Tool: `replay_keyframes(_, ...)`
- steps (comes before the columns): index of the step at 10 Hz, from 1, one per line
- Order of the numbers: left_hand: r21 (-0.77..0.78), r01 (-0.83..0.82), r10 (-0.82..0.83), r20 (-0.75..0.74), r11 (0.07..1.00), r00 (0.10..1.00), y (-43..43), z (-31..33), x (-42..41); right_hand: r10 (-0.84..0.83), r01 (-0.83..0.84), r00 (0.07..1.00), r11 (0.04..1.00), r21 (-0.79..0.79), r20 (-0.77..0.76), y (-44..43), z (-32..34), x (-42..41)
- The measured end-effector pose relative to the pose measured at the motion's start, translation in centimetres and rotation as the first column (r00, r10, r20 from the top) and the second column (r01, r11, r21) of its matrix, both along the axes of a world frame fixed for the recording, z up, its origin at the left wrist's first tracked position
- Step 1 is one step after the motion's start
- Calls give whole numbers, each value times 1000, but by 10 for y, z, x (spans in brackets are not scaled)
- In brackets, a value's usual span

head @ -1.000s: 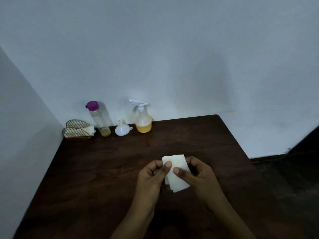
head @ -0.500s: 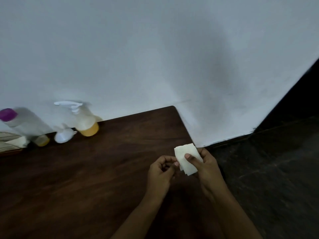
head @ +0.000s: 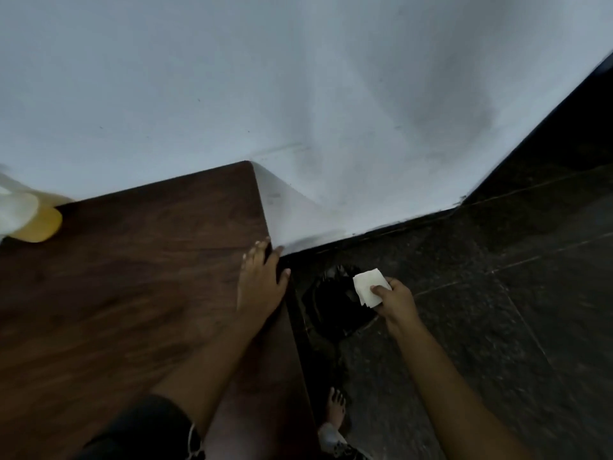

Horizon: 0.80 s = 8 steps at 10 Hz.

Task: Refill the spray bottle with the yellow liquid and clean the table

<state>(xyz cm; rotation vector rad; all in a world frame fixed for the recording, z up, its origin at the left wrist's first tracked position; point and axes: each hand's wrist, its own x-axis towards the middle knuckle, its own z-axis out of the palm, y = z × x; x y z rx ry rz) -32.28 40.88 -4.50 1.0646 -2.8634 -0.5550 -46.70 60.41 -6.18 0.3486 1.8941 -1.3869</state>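
My right hand [head: 396,298] pinches a folded white tissue [head: 369,287] out past the table's right edge, above a dark bin [head: 335,307] on the floor. My left hand [head: 262,280] lies flat with straight fingers on the dark wooden table [head: 132,277] at its right edge. At the far left edge of the view the spray bottle [head: 30,217] with yellow liquid in its base shows blurred and cut off. The other bottle and the funnel are out of view.
A white wall [head: 298,94] stands behind the table and meets a dark tiled floor [head: 497,293] on the right. A bare foot [head: 336,410] stands on the floor beside the table's near right edge.
The view swung right and down. My left hand let go of the tissue and went flat on the table edge. My right hand carried the tissue off the table, over the bin.
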Motion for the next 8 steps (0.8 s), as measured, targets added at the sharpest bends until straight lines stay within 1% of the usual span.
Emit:
replay_keyframes(1, -87, -2, 5, 32, 996, 999, -2, -4, -7, 28, -38, 996, 991, 129, 83, -3, -44, -13)
replay_keyframes(2, -127, -30, 37, 50, 991, 998, -2, -5, -9, 95, -132, 981, 965, 228, 166, -8, -80, -16)
replay_keyframes(3, -127, -47, 55, 62, 991, 997, -3, -9, -8, 112, -175, 970, 938, 299, 218, -15, -108, -17)
replay_keyframes(4, -129, -66, 76, 72, 989, 995, -2, -11, -11, 223, -296, 949, 872, 389, 221, -25, -134, -21)
replay_keyframes(6, -143, -85, 95, 67, 986, 993, -2, -13, -10, 373, -429, 903, 802, 415, 214, -45, -161, -28)
replay_keyframes(7, -148, -84, 92, 53, 985, 994, -3, -15, -8, 460, -518, 855, 740, 428, 239, -46, -168, -30)
replay_keyframes(8, -132, -95, 104, 59, 987, 993, -1, -11, -9, 502, -563, 827, 724, 399, 254, -40, -168, -24)
